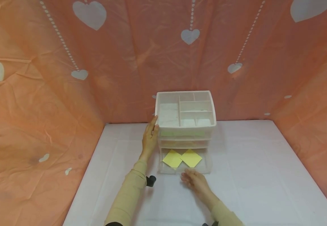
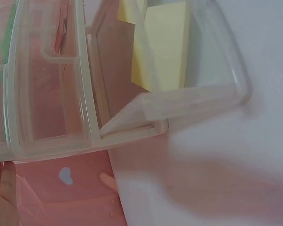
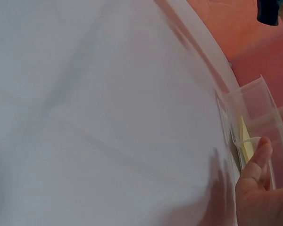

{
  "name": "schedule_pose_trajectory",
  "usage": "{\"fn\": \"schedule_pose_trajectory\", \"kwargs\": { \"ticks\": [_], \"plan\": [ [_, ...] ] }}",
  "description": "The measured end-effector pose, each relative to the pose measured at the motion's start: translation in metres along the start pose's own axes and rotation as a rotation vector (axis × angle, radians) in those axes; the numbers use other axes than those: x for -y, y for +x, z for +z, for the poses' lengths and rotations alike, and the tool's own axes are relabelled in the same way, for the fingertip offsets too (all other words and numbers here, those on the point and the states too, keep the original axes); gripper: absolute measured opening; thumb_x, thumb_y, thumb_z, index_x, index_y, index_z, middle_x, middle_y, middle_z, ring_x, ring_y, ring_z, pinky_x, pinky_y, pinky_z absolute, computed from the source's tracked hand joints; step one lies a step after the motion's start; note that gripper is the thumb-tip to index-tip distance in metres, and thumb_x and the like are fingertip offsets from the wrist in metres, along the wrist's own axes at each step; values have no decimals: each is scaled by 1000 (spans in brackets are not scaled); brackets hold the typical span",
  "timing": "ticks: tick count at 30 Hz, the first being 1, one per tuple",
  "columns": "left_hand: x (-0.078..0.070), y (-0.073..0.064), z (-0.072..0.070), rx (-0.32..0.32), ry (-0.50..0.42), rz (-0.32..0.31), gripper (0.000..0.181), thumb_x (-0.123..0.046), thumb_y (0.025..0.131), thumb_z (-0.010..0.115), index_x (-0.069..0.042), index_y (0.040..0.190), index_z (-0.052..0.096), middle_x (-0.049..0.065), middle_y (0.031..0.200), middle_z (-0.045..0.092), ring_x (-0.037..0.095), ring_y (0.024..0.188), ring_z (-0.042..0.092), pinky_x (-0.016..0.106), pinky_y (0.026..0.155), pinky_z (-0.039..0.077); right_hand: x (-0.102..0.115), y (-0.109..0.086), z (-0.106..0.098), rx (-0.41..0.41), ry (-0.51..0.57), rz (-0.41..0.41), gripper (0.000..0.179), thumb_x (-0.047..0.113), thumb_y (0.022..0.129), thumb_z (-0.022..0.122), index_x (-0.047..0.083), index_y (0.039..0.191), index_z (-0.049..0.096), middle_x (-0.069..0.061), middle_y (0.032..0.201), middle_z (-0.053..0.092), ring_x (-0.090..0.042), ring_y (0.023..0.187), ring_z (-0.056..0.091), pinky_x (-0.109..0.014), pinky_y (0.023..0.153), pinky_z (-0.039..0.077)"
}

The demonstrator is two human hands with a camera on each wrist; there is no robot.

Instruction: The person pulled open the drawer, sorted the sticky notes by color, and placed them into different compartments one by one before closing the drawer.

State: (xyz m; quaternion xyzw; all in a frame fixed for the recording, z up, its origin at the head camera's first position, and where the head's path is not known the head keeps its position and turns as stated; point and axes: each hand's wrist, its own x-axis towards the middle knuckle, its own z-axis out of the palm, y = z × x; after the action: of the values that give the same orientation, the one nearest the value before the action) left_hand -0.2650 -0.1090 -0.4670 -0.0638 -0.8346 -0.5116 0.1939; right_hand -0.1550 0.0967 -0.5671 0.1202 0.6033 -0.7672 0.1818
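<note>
A white plastic drawer unit (image 1: 186, 125) with a divided top tray stands near the back of the table. Its clear bottom drawer (image 1: 204, 166) is pulled out. Inside lie two yellow square paper pads (image 1: 172, 158), set cornerwise side by side. My left hand (image 1: 149, 141) rests with extended fingers against the unit's left side, near the top tray. At the front edge of the bottom drawer is my right hand (image 1: 195, 182), fingers loosely bent. In the right wrist view its thumb (image 3: 262, 153) is close to the drawer's clear front; contact is hard to tell.
Two upper drawers (image 1: 184, 144) are pushed in, with green and orange-red items showing through. A white cloth (image 1: 253, 175) covers the table. Pink-orange sheets with white hearts (image 1: 190, 36) hang at the back and both sides.
</note>
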Motion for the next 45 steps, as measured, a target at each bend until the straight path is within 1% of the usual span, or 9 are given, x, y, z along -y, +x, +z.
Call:
{"fn": "schedule_pose_trajectory", "kwargs": {
  "ticks": [11,19,24,26,29,34,38,40,45],
  "plan": [
    [1,0,2,-2,-7,7,42,-43,99,38,-40,141,36,4,143,43,28,124,48,50,94,44,14,12,-1,-21,125,17,53,26,94,54,-11,130,41,0,92,69,-7,83,66,-21,79,53],
    [2,0,5,-23,-7,14,43,-43,99,39,-36,141,38,8,136,50,29,116,53,51,89,45,25,29,2,-11,232,39,50,21,96,52,-10,133,38,-2,89,67,-9,83,66,-21,80,53],
    [1,0,6,-34,-8,28,42,-41,99,39,-33,140,40,10,133,51,30,111,54,51,87,45,33,37,5,18,249,21,45,15,100,42,-14,133,32,-19,110,62,-12,87,65,-27,87,52],
    [0,0,6,-39,-5,29,42,-42,99,39,-33,140,40,11,132,52,29,108,54,50,86,45,36,39,5,37,231,15,43,11,100,38,-15,133,31,-30,123,53,-13,91,65,-30,92,50],
    [-1,0,6,-41,3,26,43,-43,99,39,-33,140,41,11,130,53,29,103,55,49,84,46,40,42,7,67,203,8,42,5,99,33,-17,134,28,-35,138,36,-20,103,63,-36,100,44],
    [-1,0,7,-27,-1,19,43,-44,98,39,-36,140,39,10,130,53,29,108,54,49,86,45,46,45,10,114,229,2,45,3,99,29,-19,137,20,-36,143,27,-39,130,41,-42,108,32],
    [-1,0,7,-26,2,11,42,-44,98,39,-37,140,39,10,127,54,29,104,54,48,84,46,51,47,11,161,299,11,49,4,100,27,-18,140,10,-36,146,19,-44,137,23,-43,112,25],
    [-1,0,8,-32,7,11,42,-44,98,39,-36,140,40,11,125,55,29,100,55,48,83,46,52,49,11,172,319,17,51,5,100,27,-17,141,7,-36,147,17,-44,138,22,-43,113,23],
    [0,1,10,-34,13,23,42,-41,99,40,-32,140,41,13,126,55,31,104,56,50,84,46,51,51,9,154,331,33,51,8,100,32,-14,141,12,-34,147,20,-32,121,52,-36,106,38]
  ]
}}
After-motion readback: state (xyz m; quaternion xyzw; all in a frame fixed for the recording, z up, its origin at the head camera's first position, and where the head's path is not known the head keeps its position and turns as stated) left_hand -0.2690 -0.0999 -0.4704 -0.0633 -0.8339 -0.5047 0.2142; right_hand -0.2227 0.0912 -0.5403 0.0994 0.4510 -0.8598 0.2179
